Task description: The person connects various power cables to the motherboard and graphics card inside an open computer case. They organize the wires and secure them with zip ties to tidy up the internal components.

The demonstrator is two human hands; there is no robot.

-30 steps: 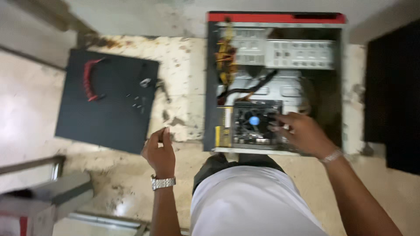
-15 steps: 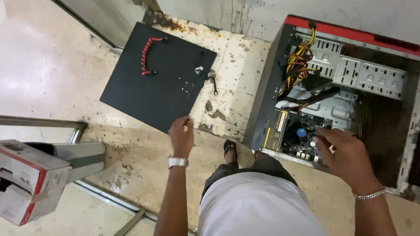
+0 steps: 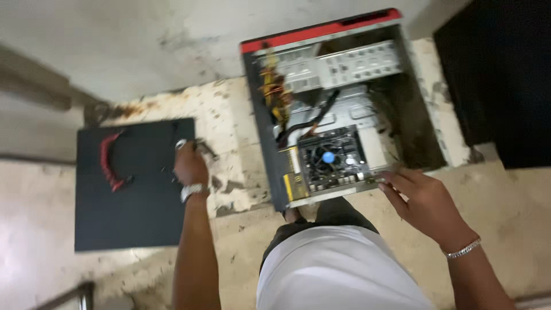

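Floor (image 3: pixel 172 69) of stained, mottled concrete carries everything. Open desktop computer case with red front trim (image 3: pixel 338 103) lies on its side, right of centre, long axis near-to-far; green motherboard with black fan and blue hub (image 3: pixel 333 161) sits at its near end. Flat black side panel (image 3: pixel 132 183) lies left, well apart from the case, with a curled red cable (image 3: pixel 109 161) on it.

Right hand (image 3: pixel 422 201) rests at the case's near edge, fingers loosely spread, holding nothing visible. Left hand (image 3: pixel 190 166) is over the panel's right edge, fingers curled at a small metal tool (image 3: pixel 198 146) just beyond them; too blurred to tell whether it is held. Left hand is nearer.
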